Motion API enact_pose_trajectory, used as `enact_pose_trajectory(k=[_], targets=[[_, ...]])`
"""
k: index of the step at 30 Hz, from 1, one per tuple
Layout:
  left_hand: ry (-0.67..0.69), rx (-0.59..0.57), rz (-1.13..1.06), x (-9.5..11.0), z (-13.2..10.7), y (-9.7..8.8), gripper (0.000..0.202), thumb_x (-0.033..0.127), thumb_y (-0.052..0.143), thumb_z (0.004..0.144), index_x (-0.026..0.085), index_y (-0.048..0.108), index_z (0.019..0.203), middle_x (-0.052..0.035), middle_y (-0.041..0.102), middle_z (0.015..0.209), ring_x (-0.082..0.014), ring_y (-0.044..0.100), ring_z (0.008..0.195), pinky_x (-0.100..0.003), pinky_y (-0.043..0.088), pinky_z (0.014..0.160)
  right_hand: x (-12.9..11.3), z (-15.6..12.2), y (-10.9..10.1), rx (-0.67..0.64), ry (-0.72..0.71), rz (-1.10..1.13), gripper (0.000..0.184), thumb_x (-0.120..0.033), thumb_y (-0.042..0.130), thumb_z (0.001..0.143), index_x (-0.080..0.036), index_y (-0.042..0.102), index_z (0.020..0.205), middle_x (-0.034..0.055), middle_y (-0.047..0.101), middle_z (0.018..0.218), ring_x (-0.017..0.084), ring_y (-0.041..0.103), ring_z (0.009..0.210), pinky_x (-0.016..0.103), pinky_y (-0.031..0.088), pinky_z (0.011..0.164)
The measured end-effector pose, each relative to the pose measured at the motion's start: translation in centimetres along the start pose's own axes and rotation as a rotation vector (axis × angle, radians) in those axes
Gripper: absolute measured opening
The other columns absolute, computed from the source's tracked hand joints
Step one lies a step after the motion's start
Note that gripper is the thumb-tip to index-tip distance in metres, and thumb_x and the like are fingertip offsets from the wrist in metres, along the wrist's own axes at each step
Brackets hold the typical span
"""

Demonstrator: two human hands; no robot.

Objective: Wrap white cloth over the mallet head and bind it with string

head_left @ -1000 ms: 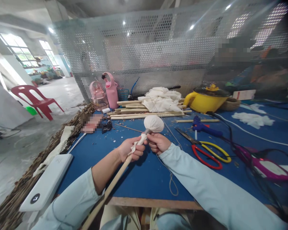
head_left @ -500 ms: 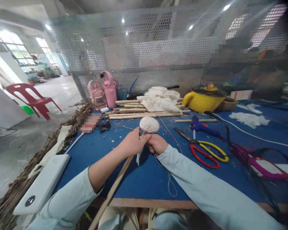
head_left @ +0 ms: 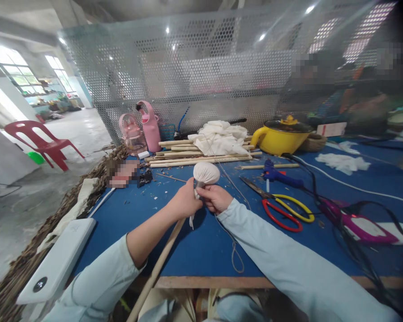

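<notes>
- White cloth-covered ball (head_left: 206, 173) sits atop a wooden stick (head_left: 157, 268), above the worktop (head_left: 204, 255), near the middle; its fabric looks plain.
- Left hand (head_left: 186, 201) is wrapped around the stick just below the ball, a loose cloth end (head_left: 191, 221) hanging beneath.
- Right hand (head_left: 218, 199) pinches the wrapped neck (head_left: 196, 192) under the ball, thumb against it; a looped cord (head_left: 235, 250) trails below.
- White power bank (head_left: 62, 257), left: lit digits on its round dark display (head_left: 40, 284), too blurred to read; a faint grey mark near the far end is illegible too.
- Pale carton (head_left: 332, 129) beside the yellow pot (head_left: 282, 138) bears a red mark, unreadable.
- Red-and-yellow-handled scissors (head_left: 285, 208) lie right of the right hand.
</notes>
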State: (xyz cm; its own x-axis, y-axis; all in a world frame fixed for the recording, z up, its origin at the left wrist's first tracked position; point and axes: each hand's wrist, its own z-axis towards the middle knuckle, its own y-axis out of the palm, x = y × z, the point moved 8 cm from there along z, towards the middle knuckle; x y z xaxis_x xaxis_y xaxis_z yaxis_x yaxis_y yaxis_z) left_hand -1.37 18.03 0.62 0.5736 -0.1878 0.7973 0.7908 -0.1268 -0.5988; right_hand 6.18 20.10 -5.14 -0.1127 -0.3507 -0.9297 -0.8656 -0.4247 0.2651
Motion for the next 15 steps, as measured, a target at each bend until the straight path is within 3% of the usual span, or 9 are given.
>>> enact_pose_trajectory(k=[3, 6, 9, 12, 15], targets=[[-0.097, -0.075, -0.193, -1.1, -0.3, 1.0, 0.047, 0.013, 0.051, 0.068, 0.015, 0.043, 0.114, -0.0098, 0.063, 0.090, -0.0182, 0.061, 0.071, -0.029, 0.046, 0.065, -0.4, -0.1, 0.1, -0.002, -0.024, 0.006, 0.040, -0.047, 0.074, 0.055, -0.017, 0.049, 0.064, -0.0126, 0.025, 0.031, 0.002, 0.014, 0.026, 0.017, 0.007, 0.027], [-0.204, -0.183, -0.332, -1.9, -1.1, 2.3, 0.026, 0.019, 0.045, 0.076, 0.016, 0.046, 0.101, -0.0016, 0.057, 0.068, -0.0111, 0.050, 0.045, -0.023, 0.040, 0.047, -0.6, -0.1, 0.0, 0.013, -0.041, -0.015, 0.039, -0.048, 0.072, 0.057, -0.015, 0.051, 0.063, -0.0103, 0.031, 0.032, 0.002, 0.017, 0.026, 0.018, 0.008, 0.027], [-0.163, -0.088, -0.216, -1.7, -1.7, 1.4, 0.013, 0.027, 0.047, 0.078, 0.018, 0.050, 0.087, -0.0002, 0.055, 0.065, -0.0105, 0.046, 0.048, -0.022, 0.037, 0.049, -0.6, -0.1, -0.5, 0.056, -0.050, -0.040, 0.040, -0.049, 0.072, 0.057, -0.015, 0.051, 0.062, -0.0110, 0.028, 0.032, 0.002, 0.017, 0.027, 0.018, 0.010, 0.027], [-0.105, 0.013, -0.053, -1.3, -2.1, 0.5, 0.017, 0.033, 0.047, 0.081, 0.017, 0.052, 0.081, -0.0035, 0.058, 0.072, -0.0150, 0.050, 0.064, -0.024, 0.037, 0.059, -0.6, 0.0, -1.0, 0.109, -0.079, -0.068, 0.040, -0.050, 0.071, 0.058, -0.016, 0.050, 0.061, -0.0117, 0.025, 0.032, 0.003, 0.017, 0.027, 0.019, 0.011, 0.028], [-0.093, 0.040, -0.005, -1.3, -2.3, 0.4, 0.022, 0.038, 0.045, 0.082, 0.018, 0.052, 0.078, -0.0044, 0.059, 0.076, -0.0167, 0.051, 0.069, -0.025, 0.036, 0.061, -0.7, 0.1, -1.4, 0.142, -0.125, -0.142, 0.040, -0.053, 0.067, 0.062, -0.017, 0.050, 0.060, -0.0104, 0.026, 0.033, 0.004, 0.019, 0.028, 0.021, 0.011, 0.029]])
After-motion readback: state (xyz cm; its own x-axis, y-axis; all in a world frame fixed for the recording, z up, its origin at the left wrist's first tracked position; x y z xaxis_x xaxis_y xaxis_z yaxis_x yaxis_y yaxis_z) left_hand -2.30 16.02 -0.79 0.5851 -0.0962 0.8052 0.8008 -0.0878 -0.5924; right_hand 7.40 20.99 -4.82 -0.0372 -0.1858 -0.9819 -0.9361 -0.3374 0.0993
